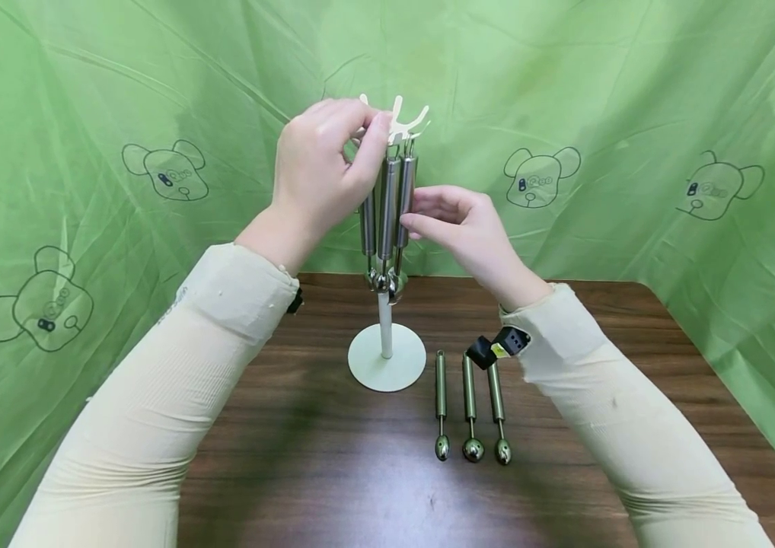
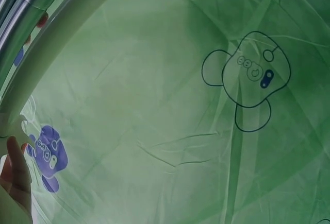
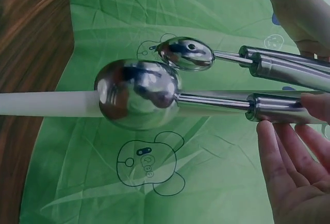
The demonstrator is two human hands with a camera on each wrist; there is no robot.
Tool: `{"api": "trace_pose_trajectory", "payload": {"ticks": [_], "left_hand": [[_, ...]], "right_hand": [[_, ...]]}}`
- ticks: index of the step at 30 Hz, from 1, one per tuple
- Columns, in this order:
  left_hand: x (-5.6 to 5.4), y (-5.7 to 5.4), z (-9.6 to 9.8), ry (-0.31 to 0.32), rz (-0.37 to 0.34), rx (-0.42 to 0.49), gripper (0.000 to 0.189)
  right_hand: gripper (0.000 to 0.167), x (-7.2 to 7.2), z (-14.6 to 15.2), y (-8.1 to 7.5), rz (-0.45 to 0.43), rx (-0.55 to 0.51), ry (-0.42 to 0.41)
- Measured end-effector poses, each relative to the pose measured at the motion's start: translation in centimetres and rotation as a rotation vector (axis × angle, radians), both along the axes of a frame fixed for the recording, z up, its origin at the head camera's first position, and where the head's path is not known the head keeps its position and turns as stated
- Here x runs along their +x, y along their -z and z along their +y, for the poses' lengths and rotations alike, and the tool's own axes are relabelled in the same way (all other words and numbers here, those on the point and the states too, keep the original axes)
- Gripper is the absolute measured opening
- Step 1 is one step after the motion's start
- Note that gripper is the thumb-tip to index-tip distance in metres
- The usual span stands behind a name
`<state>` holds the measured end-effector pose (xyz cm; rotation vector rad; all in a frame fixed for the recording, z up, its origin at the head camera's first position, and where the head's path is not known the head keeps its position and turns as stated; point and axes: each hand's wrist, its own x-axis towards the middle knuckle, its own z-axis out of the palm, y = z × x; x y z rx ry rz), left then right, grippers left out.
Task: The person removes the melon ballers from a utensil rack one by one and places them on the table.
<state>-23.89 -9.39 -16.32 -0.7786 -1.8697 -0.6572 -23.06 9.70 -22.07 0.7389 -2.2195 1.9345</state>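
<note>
A white stand with a round base (image 1: 387,374) and a pronged top (image 1: 403,125) rises in the middle of the head view. Several steel melon ballers (image 1: 387,209) hang from its prongs, bowls down. My left hand (image 1: 322,164) pinches the pronged top between thumb and fingers. With thumb and fingers, my right hand (image 1: 459,221) grips the handle of the rightmost hanging melon baller (image 1: 406,190). In the right wrist view, that melon baller's large round bowl (image 3: 136,92) is in front of the white post (image 3: 49,104). A smaller bowl (image 3: 185,53) with a hole hangs beside it.
Three more melon ballers (image 1: 471,403) lie side by side on the wooden table (image 1: 305,457), to the right of the base, under my right forearm. Green cloth (image 1: 456,68) with printed bear faces surrounds the table at the back and sides.
</note>
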Motion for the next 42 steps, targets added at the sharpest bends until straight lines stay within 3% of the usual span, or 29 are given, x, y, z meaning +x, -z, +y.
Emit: {"api": "trace_pose_trajectory", "payload": {"ticks": [7, 15, 23, 30, 36, 42], "left_hand": [[0.0, -0.1, 0.0, 0.001, -0.019, -0.001, 0.032], [0.0, -0.1, 0.0, 0.006, -0.029, 0.000, 0.031], [-0.2, -0.1, 0.2, 0.013, -0.028, -0.005, 0.031], [-0.4, -0.2, 0.4, 0.021, -0.013, -0.010, 0.031], [-0.3, -0.1, 0.1, 0.016, -0.006, -0.009, 0.031], [-0.2, -0.1, -0.3, 0.021, 0.020, -0.005, 0.034]], "right_hand": [[0.030, -0.1, -0.1, -0.5, 0.020, 0.054, 0.011], [0.029, 0.0, 0.4, -0.5, 0.080, 0.113, 0.106], [0.026, 0.1, 0.8, -0.8, 0.100, 0.097, 0.176], [0.023, 0.3, 1.5, -1.4, 0.117, 0.061, 0.188], [0.021, 1.0, 1.9, -1.9, 0.113, 0.018, 0.193], [0.021, 2.4, 2.5, -2.3, 0.112, 0.042, 0.206]]}}
